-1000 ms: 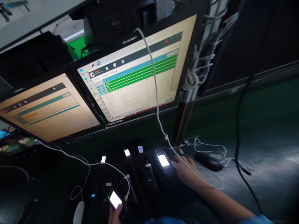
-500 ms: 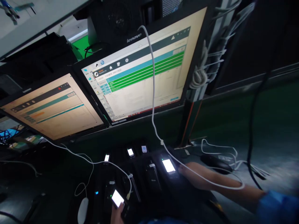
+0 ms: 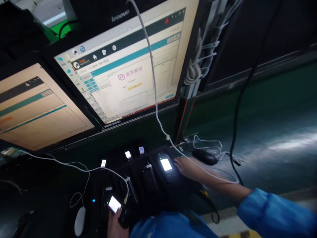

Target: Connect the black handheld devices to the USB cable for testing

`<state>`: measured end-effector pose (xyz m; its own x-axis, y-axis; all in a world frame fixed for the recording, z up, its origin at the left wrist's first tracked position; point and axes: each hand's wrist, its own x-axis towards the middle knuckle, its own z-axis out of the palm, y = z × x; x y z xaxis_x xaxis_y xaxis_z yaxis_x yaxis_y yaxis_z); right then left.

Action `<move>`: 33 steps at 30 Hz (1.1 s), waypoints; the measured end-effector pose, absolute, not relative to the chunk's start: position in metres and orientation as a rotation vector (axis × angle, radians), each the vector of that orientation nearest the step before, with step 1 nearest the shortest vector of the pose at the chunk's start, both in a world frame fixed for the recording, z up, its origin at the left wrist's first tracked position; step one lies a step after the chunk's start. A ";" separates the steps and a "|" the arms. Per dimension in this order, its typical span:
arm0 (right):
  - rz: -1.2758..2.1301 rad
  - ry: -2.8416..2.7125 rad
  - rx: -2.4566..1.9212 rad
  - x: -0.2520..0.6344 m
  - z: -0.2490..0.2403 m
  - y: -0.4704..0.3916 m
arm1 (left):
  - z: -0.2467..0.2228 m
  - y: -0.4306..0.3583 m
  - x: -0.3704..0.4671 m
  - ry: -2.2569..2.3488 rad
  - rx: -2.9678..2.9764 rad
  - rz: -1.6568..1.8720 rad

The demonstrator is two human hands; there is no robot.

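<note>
At the bottom, my left hand (image 3: pixel 114 224) is closed around a black handheld device (image 3: pixel 123 215) with a bright white screen and a small green light; its thumb lies by the screen's edge. A white cable's yellowish plug (image 3: pixel 125 200) is next to this device. My right hand (image 3: pixel 186 168) rests at the right side of a second black device (image 3: pixel 166 165), whose screen also glows white. Its fingers are curled, and what they hold, if anything, is hidden. A dark handset with a label (image 3: pixel 150 178) lies between the two devices.
Two monitors (image 3: pixel 119 79) stand behind the dark work surface. Several small lit devices (image 3: pixel 128 154) sit in a back row. A white mouse (image 3: pixel 80 221) lies at left, a black mouse-shaped object (image 3: pixel 205 157) at right. A white cable (image 3: pixel 153 76) hangs across the scene over my right forearm.
The view has shifted, so everything sits further left and higher. On the right monitor, green rows have given way to a white page with a logo. Both hands stay at their devices.
</note>
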<state>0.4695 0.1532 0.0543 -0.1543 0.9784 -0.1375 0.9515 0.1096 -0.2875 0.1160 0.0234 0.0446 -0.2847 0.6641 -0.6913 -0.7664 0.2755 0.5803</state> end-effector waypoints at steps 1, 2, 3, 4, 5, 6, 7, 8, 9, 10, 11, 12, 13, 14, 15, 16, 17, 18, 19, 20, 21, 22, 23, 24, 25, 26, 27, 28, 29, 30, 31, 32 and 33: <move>0.501 -2.260 -2.008 0.465 0.055 0.150 | 0.047 0.023 0.116 1.221 -0.105 1.389; 0.523 -2.243 -2.027 0.460 0.055 0.148 | 0.048 0.023 0.116 1.210 -0.106 1.380; 0.543 -2.222 -2.041 0.455 0.056 0.145 | 0.049 0.023 0.115 1.198 -0.119 1.363; 0.563 -2.199 -2.050 0.450 0.056 0.143 | 0.050 0.023 0.115 1.185 -0.131 1.352; 0.582 -2.176 -2.059 0.445 0.057 0.142 | 0.050 0.023 0.115 1.180 -0.139 1.344; 0.599 -2.150 -2.070 0.441 0.058 0.141 | 0.050 0.023 0.115 1.181 -0.142 1.340; 0.614 -2.122 -2.084 0.437 0.058 0.141 | 0.050 0.023 0.114 1.183 -0.135 1.340; 0.628 -2.092 -2.103 0.434 0.059 0.142 | 0.049 0.023 0.114 1.183 -0.117 1.346; 0.640 -2.063 -2.122 0.432 0.059 0.143 | 0.049 0.023 0.114 1.180 -0.097 1.352; 0.654 -2.037 -2.137 0.431 0.059 0.144 | 0.048 0.023 0.113 1.180 -0.080 1.353; 0.667 -2.017 -2.147 0.430 0.059 0.145 | 0.047 0.023 0.113 1.175 -0.065 1.353; 0.680 -2.002 -2.149 0.430 0.059 0.145 | 0.047 0.023 0.113 1.174 -0.057 1.353; 0.693 -1.992 -2.146 0.430 0.058 0.146 | 0.046 0.023 0.112 1.178 -0.057 1.350; 0.703 -1.985 -2.139 0.430 0.058 0.146 | 0.045 0.023 0.112 1.181 -0.061 1.348; 0.712 -1.978 -2.131 0.430 0.058 0.146 | 0.045 0.023 0.111 1.185 -0.067 1.346; 0.722 -1.972 -2.120 0.430 0.057 0.145 | 0.044 0.023 0.111 1.188 -0.071 1.345; 0.732 -1.967 -2.106 0.431 0.057 0.145 | 0.044 0.024 0.110 1.188 -0.072 1.351; 0.741 -1.964 -2.089 0.431 0.057 0.145 | 0.044 0.024 0.110 1.188 -0.076 1.354; 0.749 -1.961 -2.069 0.431 0.056 0.145 | 0.044 0.025 0.111 1.183 -0.079 1.355; 0.756 -1.960 -2.045 0.431 0.056 0.144 | 0.044 0.025 0.111 1.177 -0.080 1.354; 0.762 -1.960 -2.019 0.431 0.056 0.145 | 0.044 0.025 0.111 1.167 -0.079 1.352; 0.769 -1.961 -1.994 0.431 0.055 0.145 | 0.045 0.025 0.112 1.157 -0.075 1.351; 0.777 -1.961 -1.970 0.432 0.055 0.145 | 0.045 0.025 0.112 1.160 -0.076 1.353; 0.786 -1.961 -1.949 0.432 0.055 0.145 | 0.046 0.025 0.113 1.168 -0.074 1.356; 0.796 -1.959 -1.931 0.433 0.054 0.146 | 0.046 0.025 0.113 1.175 -0.073 1.357; 0.806 -1.956 -1.915 0.435 0.053 0.146 | 0.047 0.025 0.113 1.184 -0.073 1.357; 0.814 -1.952 -1.902 0.436 0.053 0.147 | 0.047 0.025 0.113 1.194 -0.070 1.356; 0.821 -1.946 -1.889 0.437 0.052 0.147 | 0.048 0.025 0.114 1.203 -0.064 1.353; 0.827 -1.940 -1.877 0.439 0.051 0.147 | 0.048 0.025 0.114 1.212 -0.059 1.346; 0.832 -1.933 -1.865 0.440 0.050 0.147 | 0.048 0.025 0.114 1.221 -0.054 1.343; 0.837 -1.927 -1.855 0.441 0.049 0.147 | 0.048 0.026 0.114 1.229 -0.052 1.343; 0.842 -1.920 -1.847 0.442 0.048 0.146 | 0.048 0.026 0.114 1.228 -0.049 1.344; 0.846 -1.913 -1.840 0.443 0.047 0.146 | 0.048 0.027 0.113 1.223 -0.050 1.343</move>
